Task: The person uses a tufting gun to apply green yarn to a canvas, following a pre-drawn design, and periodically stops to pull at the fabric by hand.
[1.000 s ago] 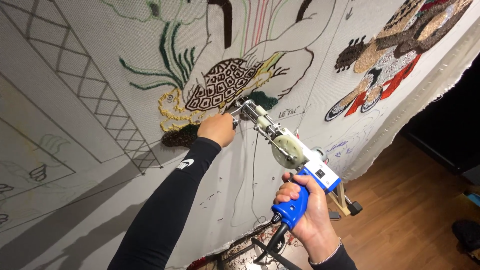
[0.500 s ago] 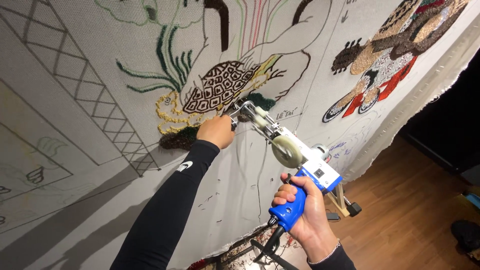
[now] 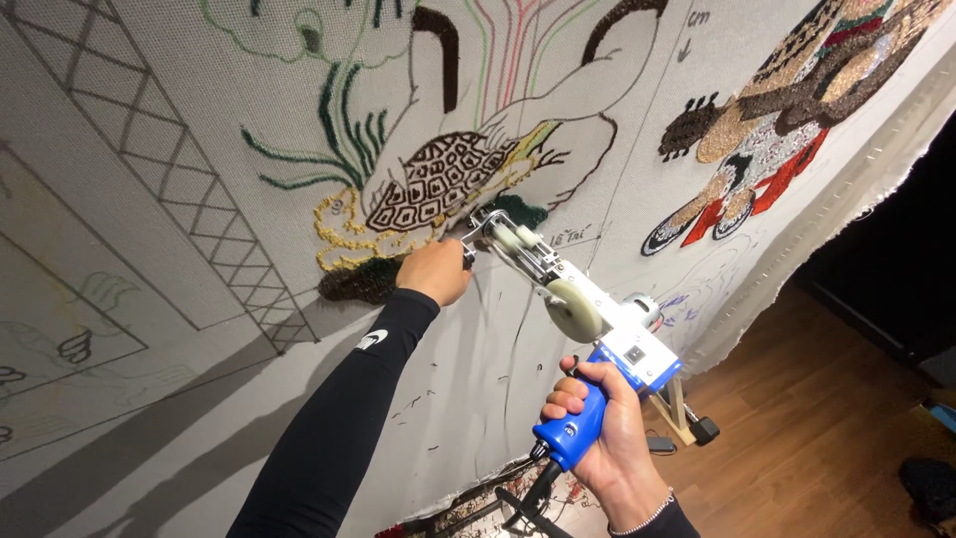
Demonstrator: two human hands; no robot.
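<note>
The right hand (image 3: 607, 438) is wrapped tight around the blue handle of the tufting gun (image 3: 573, 304), fingers curled fully closed on the grip, thumb side up. The left hand (image 3: 435, 271), in a long black sleeve (image 3: 339, 418), is bunched into a loose fist at the gun's front end, fingers folded in close around the metal foot by the needle; whether they pinch the frame or only steady it cannot be made out. Over the last second little has shifted: both hands keep the same holds, and the gun's nose has crept slightly along the stretched grey backing cloth (image 3: 149, 329), staying pressed to it just right of the left knuckles. That reads as steady guiding of the nose across the fabric rather than a change of grip or a lift-off — the tool is held against the cloth, angled down and back toward the right hand. Just above the left fingers lies the tufted turtle shell (image 3: 438, 184) in brown and cream; just beside them to the left sits a dark green tufted patch (image 3: 360, 282) and yellow looped outline. Well off beyond the right hand's side, a multicoloured figure (image 3: 767, 130) fills the cloth, with wooden floor (image 3: 827, 438) below — nothing near the fingers but yarn and fabric.
</note>
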